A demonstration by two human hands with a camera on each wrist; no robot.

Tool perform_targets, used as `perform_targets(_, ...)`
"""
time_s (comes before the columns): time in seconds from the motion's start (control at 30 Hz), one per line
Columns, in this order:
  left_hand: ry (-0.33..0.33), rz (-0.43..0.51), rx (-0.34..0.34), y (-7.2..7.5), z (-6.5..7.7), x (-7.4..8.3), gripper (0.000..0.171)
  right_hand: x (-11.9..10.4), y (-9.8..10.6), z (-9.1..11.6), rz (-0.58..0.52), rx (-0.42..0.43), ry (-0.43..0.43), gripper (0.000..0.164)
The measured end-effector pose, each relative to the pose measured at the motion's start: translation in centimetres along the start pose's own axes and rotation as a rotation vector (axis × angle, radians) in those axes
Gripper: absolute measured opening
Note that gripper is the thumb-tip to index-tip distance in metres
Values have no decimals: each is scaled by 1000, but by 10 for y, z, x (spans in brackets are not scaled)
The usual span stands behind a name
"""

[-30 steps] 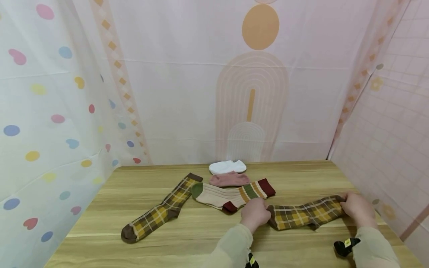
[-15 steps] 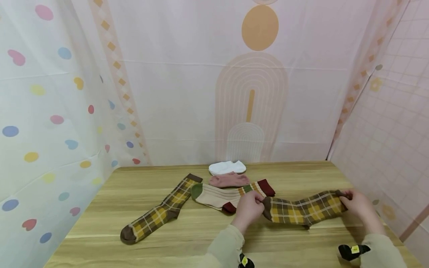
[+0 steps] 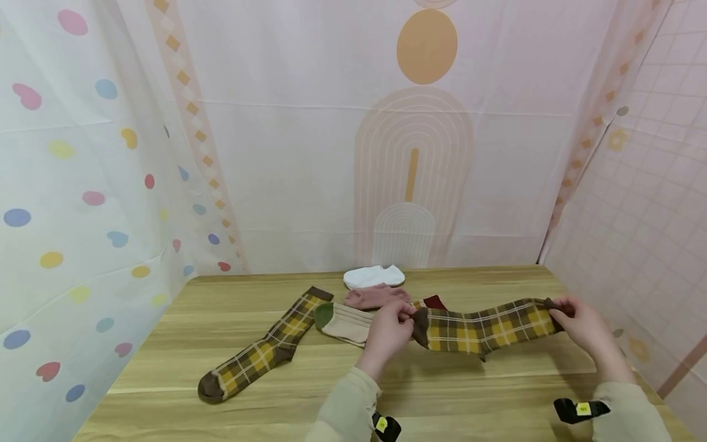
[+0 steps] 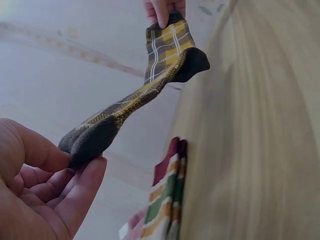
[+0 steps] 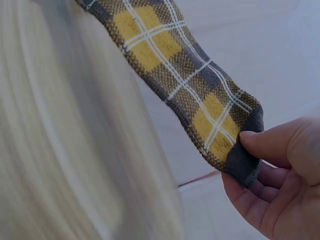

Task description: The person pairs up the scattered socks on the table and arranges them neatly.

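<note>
A yellow and brown plaid sock (image 3: 486,326) is stretched sideways above the table between both hands. My left hand (image 3: 388,331) pinches its dark toe; the left wrist view shows thumb and fingers meeting there. At the other end, my right hand (image 3: 582,322) pinches the dark cuff, seen close in the right wrist view as a ribbed band (image 5: 244,165). The heel hangs down in the middle. Behind the left hand lies a cream striped sock (image 3: 345,322) with a green toe, partly hidden by that hand and the plaid sock.
A matching plaid sock (image 3: 270,344) lies slantwise on the left of the wooden table (image 3: 166,393). At the back are a pink ankle sock (image 3: 372,297) and a white low-cut sock (image 3: 372,277). Patterned curtains (image 3: 287,153) surround the table's back and sides.
The held plaid sock has risen from the table and shifted left, now covering part of the cream striped sock. Both hands have moved with it, the left one farther. The other socks stay put.
</note>
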State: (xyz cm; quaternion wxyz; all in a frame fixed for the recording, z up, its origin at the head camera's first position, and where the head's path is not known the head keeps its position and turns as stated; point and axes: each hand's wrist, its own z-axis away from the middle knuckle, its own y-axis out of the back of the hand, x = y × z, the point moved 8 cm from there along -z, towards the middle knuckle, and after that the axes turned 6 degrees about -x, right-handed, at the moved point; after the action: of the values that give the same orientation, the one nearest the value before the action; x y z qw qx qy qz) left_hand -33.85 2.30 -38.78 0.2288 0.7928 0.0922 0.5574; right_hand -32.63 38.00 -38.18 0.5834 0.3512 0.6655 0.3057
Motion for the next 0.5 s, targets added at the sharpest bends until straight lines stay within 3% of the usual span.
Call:
perform_targets(0.3, -33, 20, 91, 31, -2, 5, 15, -24, 0, -2, -57, 22, 38, 27)
perform_targets(0.5, 18, 62, 126, 54, 1, 3, 16, -43, -2, -3, -91, 47, 97, 25)
